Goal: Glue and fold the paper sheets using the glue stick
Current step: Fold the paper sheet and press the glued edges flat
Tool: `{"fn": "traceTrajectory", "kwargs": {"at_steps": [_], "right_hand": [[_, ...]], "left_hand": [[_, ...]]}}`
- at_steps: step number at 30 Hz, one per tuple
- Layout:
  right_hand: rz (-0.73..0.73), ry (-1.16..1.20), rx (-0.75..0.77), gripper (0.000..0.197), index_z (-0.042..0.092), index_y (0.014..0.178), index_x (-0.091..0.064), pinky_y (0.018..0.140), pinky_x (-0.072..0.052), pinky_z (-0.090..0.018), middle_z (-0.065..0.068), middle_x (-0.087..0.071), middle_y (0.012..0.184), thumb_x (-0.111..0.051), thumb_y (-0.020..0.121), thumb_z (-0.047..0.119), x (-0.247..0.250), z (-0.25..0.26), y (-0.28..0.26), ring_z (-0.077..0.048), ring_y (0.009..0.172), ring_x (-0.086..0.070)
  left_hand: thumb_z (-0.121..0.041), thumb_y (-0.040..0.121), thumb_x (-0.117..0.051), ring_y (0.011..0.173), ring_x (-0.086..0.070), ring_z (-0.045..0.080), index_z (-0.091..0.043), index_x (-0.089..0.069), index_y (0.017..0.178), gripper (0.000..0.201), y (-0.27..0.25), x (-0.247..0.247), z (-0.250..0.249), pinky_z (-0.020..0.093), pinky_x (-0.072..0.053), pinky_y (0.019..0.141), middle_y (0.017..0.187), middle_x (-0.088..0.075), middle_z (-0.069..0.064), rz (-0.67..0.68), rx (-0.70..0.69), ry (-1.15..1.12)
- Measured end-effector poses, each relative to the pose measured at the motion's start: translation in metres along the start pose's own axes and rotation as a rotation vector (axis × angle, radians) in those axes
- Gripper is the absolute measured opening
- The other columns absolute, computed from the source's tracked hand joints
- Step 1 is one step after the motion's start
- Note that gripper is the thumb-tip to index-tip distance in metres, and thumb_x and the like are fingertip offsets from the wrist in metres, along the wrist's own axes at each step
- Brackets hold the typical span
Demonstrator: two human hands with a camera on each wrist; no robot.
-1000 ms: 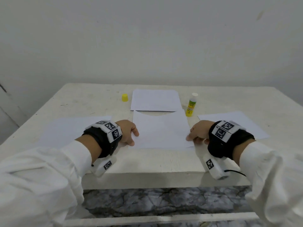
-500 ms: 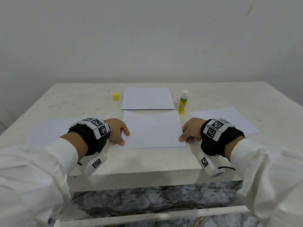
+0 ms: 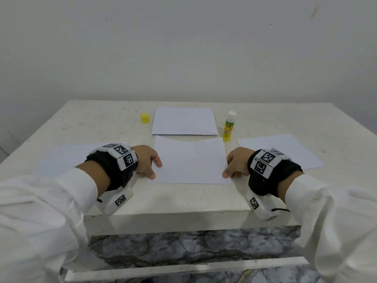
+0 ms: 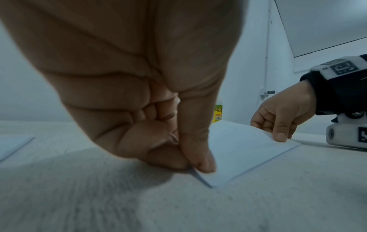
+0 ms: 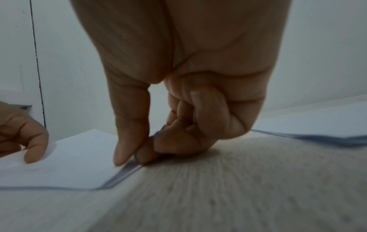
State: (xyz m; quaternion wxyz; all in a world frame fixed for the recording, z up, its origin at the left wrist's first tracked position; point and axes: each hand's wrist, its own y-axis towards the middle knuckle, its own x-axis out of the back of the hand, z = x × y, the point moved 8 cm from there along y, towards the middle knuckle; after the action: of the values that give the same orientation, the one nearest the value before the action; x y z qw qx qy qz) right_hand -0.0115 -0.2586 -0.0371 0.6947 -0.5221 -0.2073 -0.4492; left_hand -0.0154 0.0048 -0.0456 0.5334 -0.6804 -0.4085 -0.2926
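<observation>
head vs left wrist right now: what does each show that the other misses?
Head only: yellow cap, far paper stack, side sheets, glue stick whole with its white top uncovered.
Left wrist only: left hand thumb and forefinger pinching the middle sheet's near-left corner.
Both: right hand holding that sheet's right edge, the table.

Glue stick (image 3: pixel 228 127) and yellow cap (image 3: pixel 145 118) (both upright) flank the far sheet (image 3: pixel 184 121) — bare table (image 3: pixel 265 117) beyond.
</observation>
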Motion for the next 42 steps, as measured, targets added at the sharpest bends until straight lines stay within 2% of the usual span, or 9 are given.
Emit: {"fn": "traceTrajectory", "kwargs": {"at_steps": [3, 7, 13, 19, 22, 26, 35, 39, 42], "right_hand": [[-0.024, -0.058, -0.020, 0.016, 0.009, 0.084, -0.063, 0.046, -0.043, -0.017, -0.002, -0.063, 0.074, -0.076, 0.078, 0.014, -0.001, 0.004, -0.002, -0.012, 0.062, -0.056], [-0.128, -0.260, -0.066, 0.079, 0.006, 0.136, -0.036, 0.093, -0.046, -0.034, -0.010, -0.052, 0.129, -0.080, 0.074, 0.026, 0.005, 0.013, -0.003, -0.028, 0.117, -0.053], [0.054, -0.640, 0.174, 0.078, 0.010, 0.131, -0.052, 0.098, -0.045, -0.041, -0.010, -0.053, 0.130, -0.077, 0.070, 0.052, -0.047, 0.101, 0.023, -0.030, 0.115, -0.054], [0.060, -0.728, 0.320, 0.123, 0.017, 0.152, -0.005, 0.115, -0.024, -0.049, -0.011, -0.013, 0.157, -0.078, 0.063, 0.059, -0.084, 0.173, 0.054, -0.032, 0.143, -0.020], [0.046, -0.786, 0.302, 0.140, 0.019, 0.151, 0.006, 0.116, -0.019, -0.051, -0.006, 0.001, 0.160, -0.079, 0.052, 0.067, -0.073, 0.148, 0.065, -0.028, 0.146, -0.011], [0.097, -0.685, 0.201, 0.134, 0.007, 0.150, 0.013, 0.120, -0.008, -0.042, -0.010, 0.014, 0.158, -0.079, 0.065, 0.056, -0.031, 0.080, 0.049, -0.025, 0.147, 0.003], [0.090, -0.715, 0.110, 0.126, 0.002, 0.150, 0.005, 0.118, -0.015, -0.042, -0.012, 0.001, 0.159, -0.079, 0.069, 0.048, -0.007, 0.035, 0.035, -0.027, 0.146, -0.008], [0.095, -0.736, 0.080, 0.133, 0.005, 0.150, 0.012, 0.119, -0.013, -0.044, -0.010, 0.008, 0.159, -0.081, 0.065, 0.050, -0.008, 0.032, 0.043, -0.026, 0.147, -0.002], [0.081, -0.733, 0.084, 0.132, 0.008, 0.150, 0.012, 0.119, -0.011, -0.044, -0.009, 0.009, 0.159, -0.080, 0.066, 0.050, -0.010, 0.031, 0.043, -0.025, 0.147, 0.000]], "left_hand": [[-0.017, 0.077, -0.078, 0.065, -0.055, 0.012, -0.023, -0.053, 0.124, 0.053, -0.001, 0.001, -0.002, 0.019, -0.043, 0.058, 0.079, -0.056, -0.005, -0.007, 0.016, 0.035], [-0.027, 0.084, -0.072, 0.124, -0.049, 0.024, -0.023, -0.024, 0.149, 0.081, -0.002, 0.001, -0.008, 0.027, -0.039, 0.093, 0.137, -0.048, 0.005, 0.039, 0.011, 0.250], [-0.061, 0.074, -0.069, 0.139, -0.022, 0.034, -0.028, -0.008, 0.153, 0.105, 0.022, 0.004, 0.000, 0.047, -0.028, 0.111, 0.154, -0.017, 0.010, 0.077, -0.003, 0.585], [-0.067, 0.059, -0.076, 0.147, -0.004, 0.030, -0.023, 0.004, 0.152, 0.131, 0.046, 0.001, 0.007, 0.052, -0.015, 0.117, 0.161, -0.001, 0.002, 0.091, -0.065, 0.572], [-0.064, 0.063, -0.076, 0.147, 0.003, 0.029, -0.013, 0.010, 0.152, 0.134, 0.047, 0.002, 0.007, 0.050, -0.013, 0.118, 0.161, 0.007, 0.004, 0.101, -0.047, 0.584], [-0.063, 0.063, -0.077, 0.145, -0.006, 0.029, -0.007, 0.003, 0.150, 0.131, 0.047, 0.005, 0.001, 0.047, -0.021, 0.113, 0.159, -0.002, 0.007, 0.062, -0.069, 0.605], [-0.070, 0.055, -0.077, 0.135, -0.030, 0.030, -0.003, -0.022, 0.146, 0.125, 0.051, 0.008, -0.034, 0.043, -0.031, 0.111, 0.147, -0.030, 0.014, 0.063, -0.047, 0.660], [-0.076, 0.047, -0.075, 0.146, -0.012, 0.032, -0.010, 0.006, 0.152, 0.148, 0.063, -0.016, -0.094, 0.051, -0.022, 0.116, 0.160, 0.003, 0.010, 0.063, -0.139, 0.576], [-0.080, 0.049, -0.071, 0.146, -0.003, 0.028, -0.021, 0.009, 0.152, 0.143, 0.069, -0.036, -0.137, 0.053, -0.013, 0.117, 0.160, 0.005, 0.006, 0.041, -0.273, 0.514]]}}
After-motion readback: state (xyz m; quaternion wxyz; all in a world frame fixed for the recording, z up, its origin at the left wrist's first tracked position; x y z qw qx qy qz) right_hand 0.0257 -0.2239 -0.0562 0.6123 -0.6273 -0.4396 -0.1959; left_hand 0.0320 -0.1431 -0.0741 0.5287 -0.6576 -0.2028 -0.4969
